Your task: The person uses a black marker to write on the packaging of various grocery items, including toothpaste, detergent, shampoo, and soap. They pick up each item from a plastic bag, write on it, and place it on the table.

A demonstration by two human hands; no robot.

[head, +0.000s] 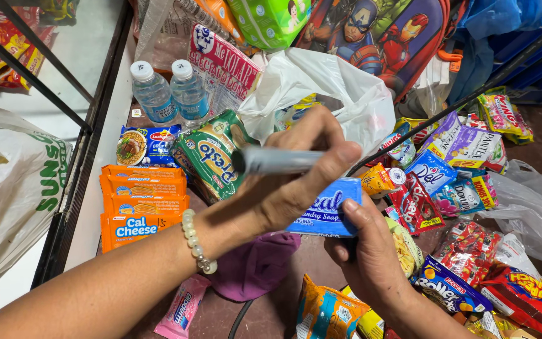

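Observation:
My left hand (pixel 286 191), with a pearl bracelet at the wrist, holds a grey marker (pixel 274 160) level, its dark tip pointing left. Just below it, my right hand (pixel 371 257) grips a blue soap bar pack (pixel 329 213) from underneath, thumb on its right end. The marker hovers right above the pack, and my left hand hides part of the pack. Both hands are over a brown counter crowded with packaged goods.
A stack of orange cracker packs (pixel 142 210), a noodle pack (pixel 147 144), a green biscuit pack (pixel 211 160) and two water bottles (pixel 170 94) lie left. A white plastic bag (pixel 330 85) sits behind. Sachets and snack packs (pixel 465 188) spread right. A purple cloth (pixel 255 263) lies below my hands.

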